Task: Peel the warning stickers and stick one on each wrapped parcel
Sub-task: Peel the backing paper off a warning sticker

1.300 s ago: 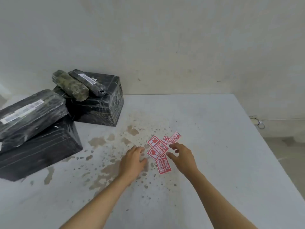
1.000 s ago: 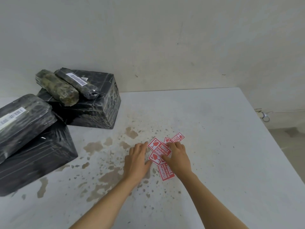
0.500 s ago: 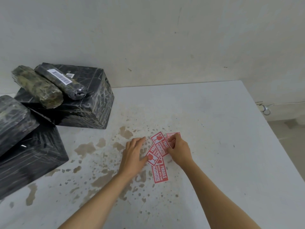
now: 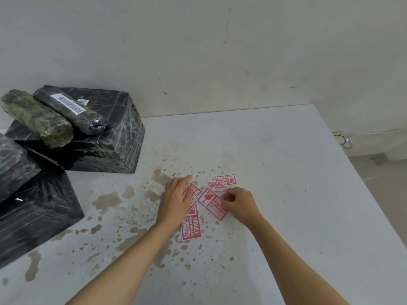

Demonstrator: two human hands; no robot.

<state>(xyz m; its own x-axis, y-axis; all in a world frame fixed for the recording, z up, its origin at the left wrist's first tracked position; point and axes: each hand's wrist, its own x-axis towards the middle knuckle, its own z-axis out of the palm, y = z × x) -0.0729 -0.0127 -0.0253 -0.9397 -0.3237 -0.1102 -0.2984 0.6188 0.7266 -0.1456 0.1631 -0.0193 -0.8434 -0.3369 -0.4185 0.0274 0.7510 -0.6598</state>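
Observation:
Several red-and-white FRAGILE stickers lie spread on the white table (image 4: 275, 164). My right hand (image 4: 239, 204) pinches the edge of one sticker (image 4: 210, 202) with curled fingers. My left hand (image 4: 176, 199) lies flat, its straight fingers pressing on another sticker (image 4: 193, 192). A further sticker (image 4: 191, 225) lies just below that hand, and two small ones (image 4: 225, 180) lie behind. Black wrapped parcels stand at the left: a big box (image 4: 105, 137) with two rolls (image 4: 39, 122) (image 4: 72, 108) on top, and a nearer box (image 4: 37, 216).
Brown stains speckle the tabletop around the stickers. A plain wall rises behind the table. The table's right edge drops to the floor, where a cable (image 4: 345, 142) runs along the wall. Another black parcel (image 4: 13, 166) lies on the near box at the far left.
The view has swung right and down, so the parcels sit further left. My right hand has drawn one sticker out of the pile toward me, and its fingers have curled onto its edge.

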